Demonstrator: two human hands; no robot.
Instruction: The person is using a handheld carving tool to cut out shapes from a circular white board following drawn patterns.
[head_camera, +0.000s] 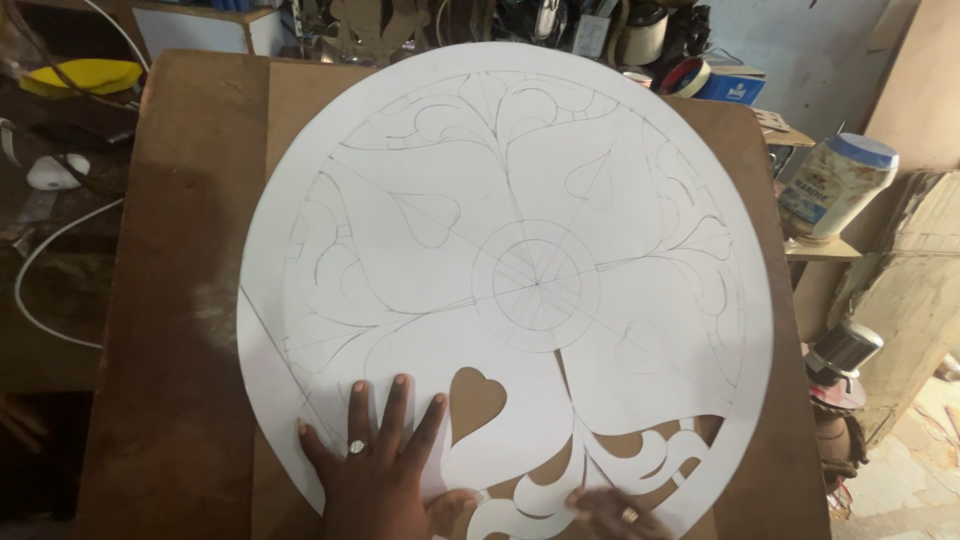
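Head view: a large white paper circle (505, 290) lies flat on a brown board (170, 300) and fills the middle of the frame, its pencil pattern of leaves and hearts spreading from a small ring at the centre. Along the lower edge some shapes are already cut out, among them a heart-shaped hole (476, 398) through which the brown board shows. The left hand (380, 465) presses flat on the paper at the lower middle, fingers spread apart, a ring on one finger, clamped on nothing. The right hand (612, 512) sits at the bottom edge of the frame, just right of it, fingertips touching the cut curls; it is mostly out of frame, so whether it holds anything I cannot tell. A plastic jar (835, 188) stands on a shelf at the right, and a white cable (45, 270) loops at the left.
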